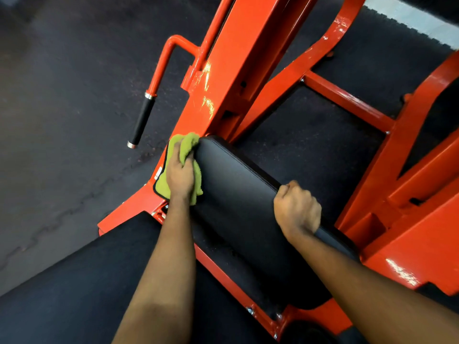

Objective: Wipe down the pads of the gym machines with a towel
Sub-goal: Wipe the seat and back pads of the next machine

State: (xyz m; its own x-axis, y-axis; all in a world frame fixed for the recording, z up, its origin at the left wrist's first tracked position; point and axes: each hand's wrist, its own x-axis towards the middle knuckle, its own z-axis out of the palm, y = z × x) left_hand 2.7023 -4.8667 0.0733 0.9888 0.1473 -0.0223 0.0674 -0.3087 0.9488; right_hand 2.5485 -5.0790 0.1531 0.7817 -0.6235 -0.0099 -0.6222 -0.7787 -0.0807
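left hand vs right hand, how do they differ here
The left hand grips the green towel; the right hand holds no cloth. The left hand presses at the far left end of the black pad; the right hand is closed in a fist over the pad's right edge. Both touch the same pad.

A dark rubber floor [62, 120] fills the left side and shows between the machine's bars, marked by a faint wavy seam of interlocking tiles. An orange steel machine frame [231, 70] stands directly on it, its base rails crossing the floor toward the right edge. At the top right corner, a paler strip [409, 18] borders the floor's toothed edge.
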